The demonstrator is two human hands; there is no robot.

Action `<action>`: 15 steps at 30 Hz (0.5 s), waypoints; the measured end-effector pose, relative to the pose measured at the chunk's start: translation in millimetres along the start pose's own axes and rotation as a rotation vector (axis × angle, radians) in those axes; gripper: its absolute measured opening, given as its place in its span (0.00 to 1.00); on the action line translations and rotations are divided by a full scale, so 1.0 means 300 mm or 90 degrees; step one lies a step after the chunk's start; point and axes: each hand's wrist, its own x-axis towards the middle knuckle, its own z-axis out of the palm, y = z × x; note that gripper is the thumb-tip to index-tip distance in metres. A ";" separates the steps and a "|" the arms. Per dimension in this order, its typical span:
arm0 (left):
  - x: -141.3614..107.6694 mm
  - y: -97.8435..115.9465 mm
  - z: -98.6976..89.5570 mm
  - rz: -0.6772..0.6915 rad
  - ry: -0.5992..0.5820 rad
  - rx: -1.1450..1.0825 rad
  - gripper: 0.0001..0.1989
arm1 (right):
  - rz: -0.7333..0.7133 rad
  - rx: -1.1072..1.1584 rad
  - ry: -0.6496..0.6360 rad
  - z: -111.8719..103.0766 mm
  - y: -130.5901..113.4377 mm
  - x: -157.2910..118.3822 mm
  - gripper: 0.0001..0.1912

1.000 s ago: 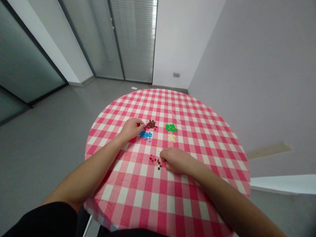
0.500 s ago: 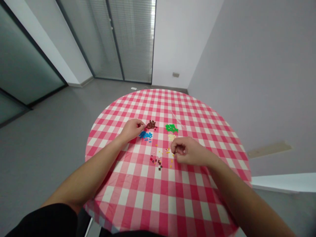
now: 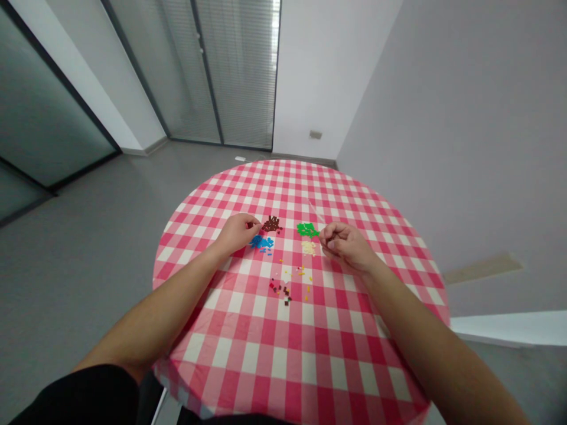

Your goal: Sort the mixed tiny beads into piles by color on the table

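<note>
Small pieces lie in colour piles on the checked tablecloth: brown pieces (image 3: pixel 271 224), blue pieces (image 3: pixel 262 242), green pieces (image 3: pixel 306 229) and cream pieces (image 3: pixel 309 248). Nearer to me are scattered yellow pieces (image 3: pixel 307 289) and mixed dark and red pieces (image 3: pixel 286 292). My left hand (image 3: pixel 240 231) rests at the left edge of the brown and blue piles, fingertips pinched together; anything between them is too small to make out. Just right of the green pile is my right hand (image 3: pixel 346 243), fingers curled closed, with their contents hidden.
The round table (image 3: pixel 248 354) has a red and white checked cloth. Behind it stand a glass partition (image 3: pixel 234 71) and a pale wall with a socket (image 3: pixel 315 134). A white ledge (image 3: pixel 509 326) is at the right.
My right hand has moved up and away from me, from beside the scattered yellow pieces to the green pile's right side, uncovering the cream pile. My left hand is almost unmoved.
</note>
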 end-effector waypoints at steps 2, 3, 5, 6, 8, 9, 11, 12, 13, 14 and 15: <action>0.000 -0.001 0.000 0.000 0.001 0.004 0.13 | 0.017 0.013 0.017 0.001 0.008 0.015 0.11; 0.000 0.000 0.000 0.000 0.002 0.005 0.13 | 0.025 0.019 0.024 0.002 0.011 0.021 0.11; 0.000 0.001 -0.001 0.002 0.006 0.001 0.13 | 0.033 0.033 0.041 0.001 0.018 0.029 0.11; 0.000 0.002 -0.001 0.003 0.007 -0.002 0.13 | 0.034 0.039 0.049 0.000 0.021 0.031 0.11; 0.000 0.005 -0.003 0.002 0.005 -0.002 0.13 | 0.028 0.050 0.069 -0.007 0.027 0.032 0.11; -0.001 0.007 -0.005 0.000 0.003 -0.001 0.13 | 0.026 0.051 0.077 -0.011 0.029 0.032 0.11; -0.002 0.009 -0.007 -0.005 0.001 0.001 0.13 | 0.026 0.050 0.087 -0.023 0.032 0.030 0.11; -0.002 0.010 -0.008 -0.009 0.000 0.002 0.13 | 0.029 0.046 0.090 -0.031 0.034 0.030 0.11; -0.002 0.010 -0.008 -0.013 0.000 0.001 0.13 | 0.030 0.042 0.092 -0.039 0.036 0.029 0.11; -0.002 0.010 -0.008 -0.016 -0.001 0.000 0.13 | 0.031 0.037 0.093 -0.047 0.038 0.028 0.11; -0.002 0.009 -0.007 -0.019 -0.001 0.000 0.12 | 0.030 0.029 0.094 -0.057 0.040 0.028 0.11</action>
